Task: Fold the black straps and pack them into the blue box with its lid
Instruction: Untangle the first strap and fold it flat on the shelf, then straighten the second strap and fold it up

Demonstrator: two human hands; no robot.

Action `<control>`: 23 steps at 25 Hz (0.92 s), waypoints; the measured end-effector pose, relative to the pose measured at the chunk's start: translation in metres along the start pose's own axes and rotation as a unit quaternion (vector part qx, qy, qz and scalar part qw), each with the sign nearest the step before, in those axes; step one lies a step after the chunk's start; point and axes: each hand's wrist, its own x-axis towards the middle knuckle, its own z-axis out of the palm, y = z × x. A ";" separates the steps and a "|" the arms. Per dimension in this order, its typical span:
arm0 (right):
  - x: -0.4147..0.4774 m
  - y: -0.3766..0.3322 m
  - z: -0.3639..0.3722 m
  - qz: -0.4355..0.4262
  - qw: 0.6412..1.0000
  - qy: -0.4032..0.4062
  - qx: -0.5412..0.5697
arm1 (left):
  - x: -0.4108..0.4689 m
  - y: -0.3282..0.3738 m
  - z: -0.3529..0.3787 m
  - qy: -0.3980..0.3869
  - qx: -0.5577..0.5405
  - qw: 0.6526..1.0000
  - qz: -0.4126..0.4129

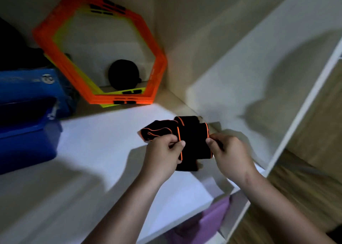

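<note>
Head view: at the far left edge a blue plastic box (27, 145) stands on the white shelf board (96, 143). Its top looks dark, and I cannot tell if a lid is on it. Behind it is a second blue box with a round logo (27, 84). Next to these, flat orange and yellow hexagon frames (157, 62) lean against the back wall, and a round black pouch (123, 75) shows through their opening.

Between the blue plastic box and the hands the shelf board is bare and brightly lit, so there is open room on this side. The left hand (162, 155) pinches the orange edge of the black fabric straps (192, 142) between thumb and forefinger. The straps are bunched just above the board, well apart from the blue plastic box and near the right front corner. The right hand (231, 156) pinches their right edge in the same way.

Just beside this hand rises the white side panel (240, 68), so the room there is narrow. Under the front edge of the board a purple cloth (216, 216) hangs.
</note>
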 end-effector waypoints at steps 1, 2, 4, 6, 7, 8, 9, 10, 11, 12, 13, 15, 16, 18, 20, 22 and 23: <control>-0.003 0.010 -0.009 0.010 1.000 0.010 -0.013 | 0.002 0.004 0.015 -0.010 0.001 1.000 0.008; -0.006 0.019 -0.016 0.017 0.999 0.018 -0.023 | 0.004 0.007 0.027 -0.026 0.007 1.000 0.009; -0.012 0.040 -0.029 0.028 0.998 0.032 -0.045 | 0.008 0.011 0.055 -0.068 0.015 0.998 0.004; -0.018 0.056 -0.038 0.043 0.996 0.049 -0.062 | 0.010 0.011 0.077 -0.095 0.026 0.995 0.005; -0.023 0.062 -0.041 0.053 0.995 0.063 -0.064 | 0.012 0.007 0.086 -0.103 0.026 0.994 0.010; -0.028 0.064 -0.042 0.059 0.993 0.078 -0.062 | 0.011 0.006 0.091 -0.112 0.039 0.993 0.008; -0.033 0.067 -0.043 0.065 0.992 0.088 -0.059 | 0.011 0.004 0.098 -0.124 0.051 0.991 0.012; -0.039 0.069 -0.042 0.071 0.992 0.087 -0.056 | 0.011 0.005 0.103 -0.130 0.063 0.989 0.009; -0.045 0.070 -0.040 0.076 0.992 0.080 -0.055 | 0.012 0.004 0.110 -0.131 0.054 0.990 0.012; -0.051 0.071 -0.037 0.076 0.993 0.072 -0.057 | 0.012 0.007 0.113 -0.129 0.062 0.990 0.009; -0.057 0.072 -0.035 0.070 0.993 0.070 -0.071 | 0.014 0.007 0.117 -0.132 0.078 0.988 0.014; -0.067 0.075 -0.032 0.058 0.984 0.084 -0.148 | 0.013 0.011 0.122 -0.128 0.141 0.981 0.043; -0.071 0.075 -0.032 0.054 0.976 0.094 -0.187 | 0.010 0.013 0.123 -0.122 0.173 0.975 0.061; -0.072 0.077 -0.032 0.044 0.970 0.103 -0.216 | 0.005 0.015 0.124 -0.100 0.220 0.965 0.099; -0.070 0.079 -0.031 0.040 0.970 0.090 -0.222 | 0.002 0.013 0.127 -0.080 0.247 0.958 0.121; -0.069 0.080 -0.030 0.038 0.971 0.083 -0.220 | 0.002 0.012 0.127 -0.069 0.252 0.955 0.137; -0.069 0.080 -0.030 0.038 0.972 0.083 -0.215 | 0.003 0.010 0.127 -0.068 0.255 0.953 0.149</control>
